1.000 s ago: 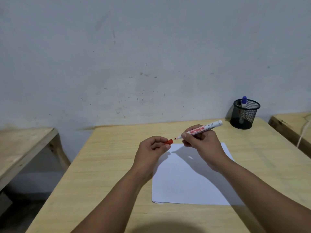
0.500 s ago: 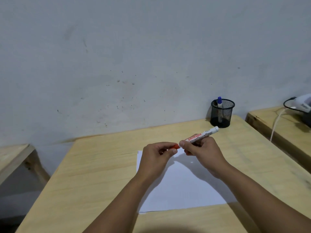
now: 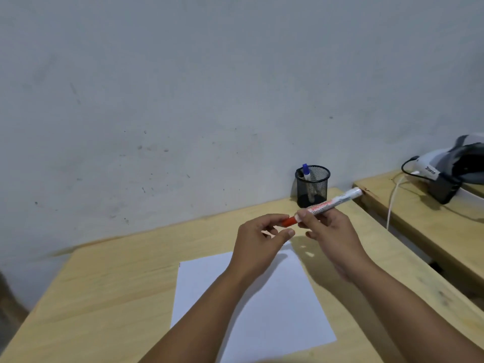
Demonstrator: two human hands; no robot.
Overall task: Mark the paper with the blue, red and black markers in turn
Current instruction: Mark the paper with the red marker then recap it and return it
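R hand (image 3: pixel 331 231) grips the red marker (image 3: pixel 332 204) mid-barrel, fingers and thumb curled round it, barrel slanting up toward the right of frame, cap end pointing left at centre. L hand (image 3: pixel 258 238) sits at the red cap (image 3: pixel 289 221): fingers loosely curled, thumb and fingertips look parted just beside the cap, so I read it as a relaxed hand, not a pinch, tho contact behind the cap is hard to tell. Cap appears seated on the barrel, no tip visible. Both hands held above the paper (image 3: pixel 243 305), which lies flat on the tabletop (image 3: pixel 110 284) in lower centre; no marks readable on the sheet from this angle, much of it is under my forearms. Blue marker (image 3: pixel 306 172) stands cap-up in the black mesh cup (image 3: pixel 312 186) at the back of the tabletop, upper right of centre, a dark-capped pen beside it in the cup, prob. the black one. Judgement: red step closing out, marker capped; next likely return it to the cup and take black. Holding mid-barrel keeps the cap end free for the other hand. Right edge: headset-like device w/ cable on a neighbouring bench.
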